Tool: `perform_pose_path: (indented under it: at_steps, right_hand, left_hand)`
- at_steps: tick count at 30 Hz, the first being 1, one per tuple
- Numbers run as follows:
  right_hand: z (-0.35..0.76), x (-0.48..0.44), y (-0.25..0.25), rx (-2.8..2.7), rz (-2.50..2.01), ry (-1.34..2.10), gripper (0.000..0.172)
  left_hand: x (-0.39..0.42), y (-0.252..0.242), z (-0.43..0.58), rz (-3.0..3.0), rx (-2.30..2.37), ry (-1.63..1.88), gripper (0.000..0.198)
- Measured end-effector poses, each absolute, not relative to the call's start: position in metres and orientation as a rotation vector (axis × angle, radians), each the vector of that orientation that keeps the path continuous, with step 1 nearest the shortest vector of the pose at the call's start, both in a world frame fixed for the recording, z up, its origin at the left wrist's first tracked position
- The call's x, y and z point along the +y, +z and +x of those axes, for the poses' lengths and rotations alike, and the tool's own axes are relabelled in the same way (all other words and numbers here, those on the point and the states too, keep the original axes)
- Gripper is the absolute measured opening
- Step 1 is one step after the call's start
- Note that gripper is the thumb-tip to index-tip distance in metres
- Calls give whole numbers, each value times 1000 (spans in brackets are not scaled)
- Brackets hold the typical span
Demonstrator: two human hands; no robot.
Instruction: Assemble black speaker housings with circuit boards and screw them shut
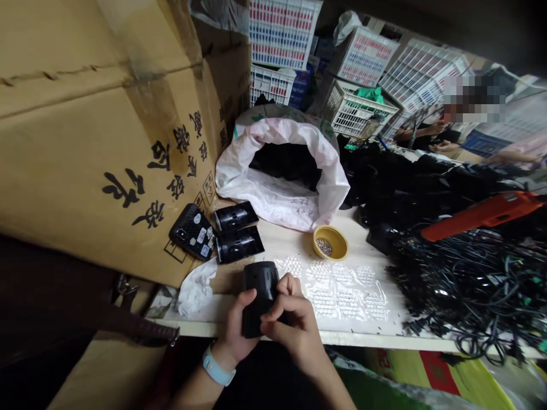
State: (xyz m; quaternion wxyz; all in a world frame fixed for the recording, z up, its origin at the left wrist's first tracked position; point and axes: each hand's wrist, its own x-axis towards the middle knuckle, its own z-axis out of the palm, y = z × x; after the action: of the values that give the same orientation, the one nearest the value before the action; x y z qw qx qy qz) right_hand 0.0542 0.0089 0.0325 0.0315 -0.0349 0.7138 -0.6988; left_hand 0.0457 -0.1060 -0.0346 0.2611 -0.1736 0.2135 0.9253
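Left hand (pixel 233 336) and right hand (pixel 294 324) are both wrapped snugly round a black plastic casing (pixel 260 299), bottom middle of the frame, at the front edge of the surface (pixel 282 245). Just right sits a clear studded sheet (pixel 346 290), with a yellow bowl (pixel 339 242) of tiny beads above it.

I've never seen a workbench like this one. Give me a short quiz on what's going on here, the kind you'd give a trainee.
1. Multiple choice: which wrist wears the light blue wristband? A left, B right, C both.
2. True or false: the left hand and the right hand both touch the black plastic casing.
3. Short answer: what colour is the tool lying just beyond the tangled black cables?

Key: 1 A; 2 true; 3 orange.
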Motion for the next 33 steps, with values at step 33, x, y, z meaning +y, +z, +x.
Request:
perform_pose_path:
  at_steps: [33]
  right_hand:
    - [58,16,36,2224,-102,-1905,8]
  left_hand:
    - [-104,-33,48,-390,683,2629,47]
